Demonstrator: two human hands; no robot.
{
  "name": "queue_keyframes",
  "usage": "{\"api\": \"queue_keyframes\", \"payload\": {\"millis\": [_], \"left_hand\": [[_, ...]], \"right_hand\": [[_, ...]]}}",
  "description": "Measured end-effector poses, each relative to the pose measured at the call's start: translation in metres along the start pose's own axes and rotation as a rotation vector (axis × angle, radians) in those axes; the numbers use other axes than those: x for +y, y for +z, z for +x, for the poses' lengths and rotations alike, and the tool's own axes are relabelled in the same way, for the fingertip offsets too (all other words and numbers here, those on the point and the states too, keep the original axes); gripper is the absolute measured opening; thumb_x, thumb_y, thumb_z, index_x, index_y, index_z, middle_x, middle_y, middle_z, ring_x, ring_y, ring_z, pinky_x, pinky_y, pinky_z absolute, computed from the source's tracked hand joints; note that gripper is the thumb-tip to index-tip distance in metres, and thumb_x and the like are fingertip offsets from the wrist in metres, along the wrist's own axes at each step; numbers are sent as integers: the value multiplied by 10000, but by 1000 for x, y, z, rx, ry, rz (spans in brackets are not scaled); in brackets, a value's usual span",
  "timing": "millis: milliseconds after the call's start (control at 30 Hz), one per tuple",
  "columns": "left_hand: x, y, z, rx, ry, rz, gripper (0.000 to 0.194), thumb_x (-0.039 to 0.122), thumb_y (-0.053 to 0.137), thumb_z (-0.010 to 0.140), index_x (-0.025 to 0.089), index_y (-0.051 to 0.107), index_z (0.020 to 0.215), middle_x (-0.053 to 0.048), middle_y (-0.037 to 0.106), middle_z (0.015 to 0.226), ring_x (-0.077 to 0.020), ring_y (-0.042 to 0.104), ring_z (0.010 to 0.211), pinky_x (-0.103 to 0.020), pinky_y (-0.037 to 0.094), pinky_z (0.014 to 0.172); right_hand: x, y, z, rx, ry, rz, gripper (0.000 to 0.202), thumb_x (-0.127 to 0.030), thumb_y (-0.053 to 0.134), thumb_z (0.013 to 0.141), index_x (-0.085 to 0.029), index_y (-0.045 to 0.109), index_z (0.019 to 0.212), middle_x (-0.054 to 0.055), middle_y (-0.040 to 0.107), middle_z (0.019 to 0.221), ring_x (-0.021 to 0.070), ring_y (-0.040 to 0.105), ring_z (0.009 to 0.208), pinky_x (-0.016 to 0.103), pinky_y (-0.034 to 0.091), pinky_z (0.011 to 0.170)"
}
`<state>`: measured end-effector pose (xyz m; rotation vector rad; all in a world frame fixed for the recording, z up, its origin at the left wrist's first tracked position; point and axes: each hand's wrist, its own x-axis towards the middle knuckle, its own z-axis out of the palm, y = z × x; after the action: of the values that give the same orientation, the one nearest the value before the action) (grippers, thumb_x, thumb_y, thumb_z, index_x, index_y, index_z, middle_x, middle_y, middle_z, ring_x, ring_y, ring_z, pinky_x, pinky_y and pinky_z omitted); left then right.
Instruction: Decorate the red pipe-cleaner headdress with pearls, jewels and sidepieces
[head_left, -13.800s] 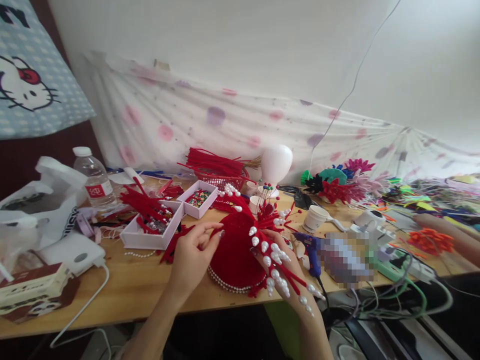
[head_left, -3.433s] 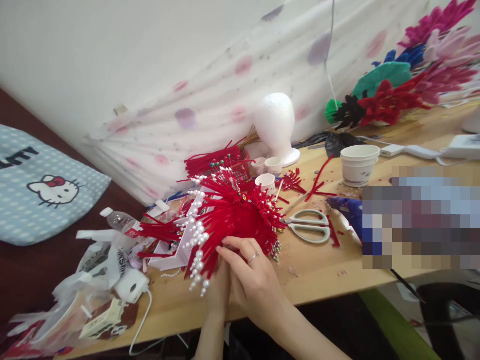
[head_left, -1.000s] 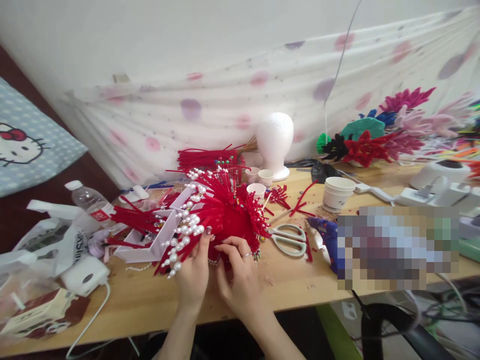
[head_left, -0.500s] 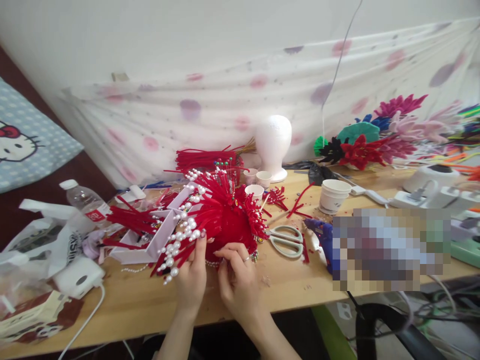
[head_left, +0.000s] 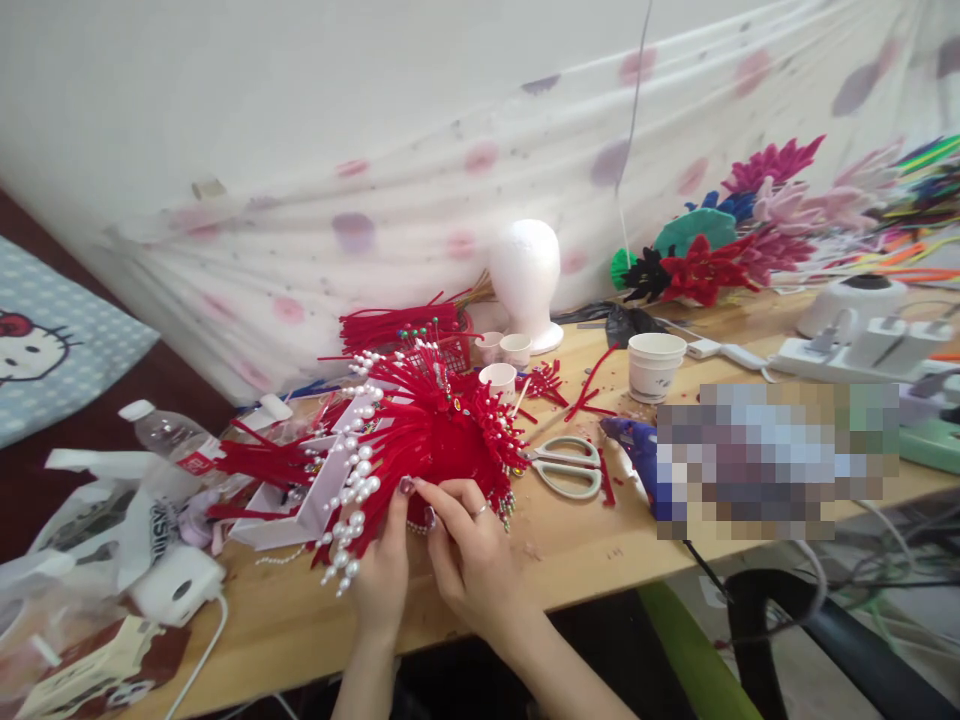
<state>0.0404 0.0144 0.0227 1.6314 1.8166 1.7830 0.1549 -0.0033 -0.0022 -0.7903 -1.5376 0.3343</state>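
A red headdress [head_left: 457, 447] of fuzzy pipe-cleaner stems lies on the table before me, tipped with white pearls [head_left: 360, 468] along its left side. Coloured beads dot its top and right edge. My left hand [head_left: 384, 570] grips its near left part, thumb up and the other fingers mostly hidden beneath the stems. Close beside it, my right hand [head_left: 474, 550] has its fingertips pinched together at the left thumb, over the headdress's near edge. Whatever lies between those fingertips is too small to make out.
Scissors [head_left: 566, 467] and a blue glue gun [head_left: 637, 455] lie to the right, beside a blurred-out patch. Behind stand paper cups [head_left: 656, 368] and a white foam head [head_left: 526, 280]. At left are a white box [head_left: 289, 510], a plastic bottle [head_left: 169, 435] and a white plug [head_left: 180, 585].
My right fingertips have shifted up and left to meet my left thumb. The view has turned slightly; the headdress stays in my left hand.
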Motion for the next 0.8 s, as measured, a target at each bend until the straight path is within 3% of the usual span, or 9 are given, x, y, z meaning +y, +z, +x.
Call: {"api": "queue_keyframes", "payload": {"millis": [167,367,467,600,800], "left_hand": [[-5,1,-3,-16,-23,-31,308,537,641,820,241,725,809,-84,782,860,-322,708,1036,-465,529,979],[13,4,-5,100,-28,-169,312,489,715,755,184,737,818,-64,786,841,-273,744,829,-389,598,792],[18,6,-7,90,-58,-260,248,413,702,792,170,745,816,-52,788,836,-235,738,778,-330,584,731],[16,5,-7,68,-14,-286,214,365,654,855,178,755,839,-42,777,837,-212,729,825,-318,566,792],[24,-2,1,43,194,-146,200,315,604,910,212,771,949,-51,747,983,-199,685,972,-349,516,937]], "right_hand": [[-14,-3,8,-34,14,-16,385,-151,435,935,-171,528,1309,110,617,1032,185,630,848,309,546,731],[-19,-13,2,-32,38,-73,316,-124,434,924,-158,512,1228,85,647,950,186,635,835,296,534,703],[-18,-21,-1,-1,54,-114,298,-109,443,921,-183,523,1199,64,649,944,175,639,842,288,527,721],[-21,-30,2,21,77,-135,267,-104,449,925,-201,540,1157,45,646,941,157,635,842,269,516,727],[-20,-60,10,150,143,-327,256,-138,489,920,-193,534,1166,15,624,859,142,610,732,257,503,696]]}}
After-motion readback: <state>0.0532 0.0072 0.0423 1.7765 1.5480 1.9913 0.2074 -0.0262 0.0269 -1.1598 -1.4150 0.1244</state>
